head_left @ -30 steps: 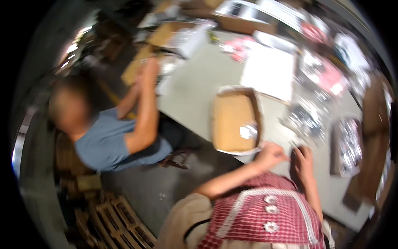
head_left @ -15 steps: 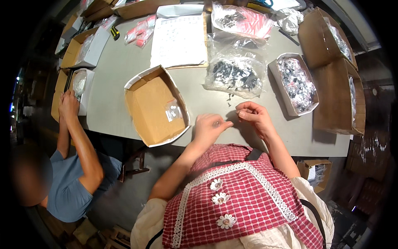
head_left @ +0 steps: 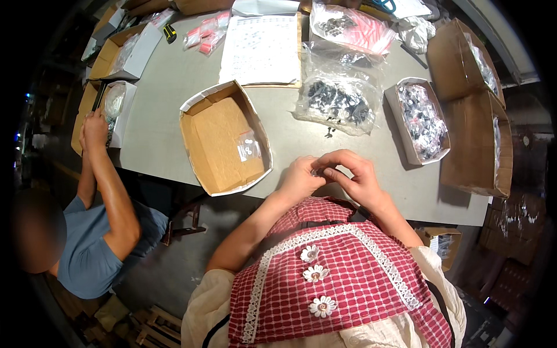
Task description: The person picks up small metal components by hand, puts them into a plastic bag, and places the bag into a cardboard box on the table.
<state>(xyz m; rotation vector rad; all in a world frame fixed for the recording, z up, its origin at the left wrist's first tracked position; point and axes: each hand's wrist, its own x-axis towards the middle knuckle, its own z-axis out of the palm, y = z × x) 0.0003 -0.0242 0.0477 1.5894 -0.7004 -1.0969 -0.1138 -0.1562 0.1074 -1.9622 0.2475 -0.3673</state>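
Note:
My left hand (head_left: 299,178) and my right hand (head_left: 361,175) meet just above the near table edge, in front of my checked apron. The left fingers are closed around a small shiny piece, mostly hidden, whose kind I cannot make out. Against it, the right thumb and forefinger are pinched together; what they hold is too small to tell. Beyond them a few loose small black parts (head_left: 329,133) lie by the mouth of a clear plastic bag (head_left: 339,104) full of black pieces. Left of my hands sits an open cardboard box (head_left: 212,145) with a small zip bag (head_left: 248,146) inside.
At right stands a white box (head_left: 419,122) of small packed bags, beside brown cartons (head_left: 473,139). A printed sheet (head_left: 261,49) and red-edged bags (head_left: 207,32) lie farther back. A co-worker (head_left: 98,232) at left reaches into another box (head_left: 123,124).
My right hand has come left and closed in on my left hand, so that their fingers now meet. The view has shifted slightly.

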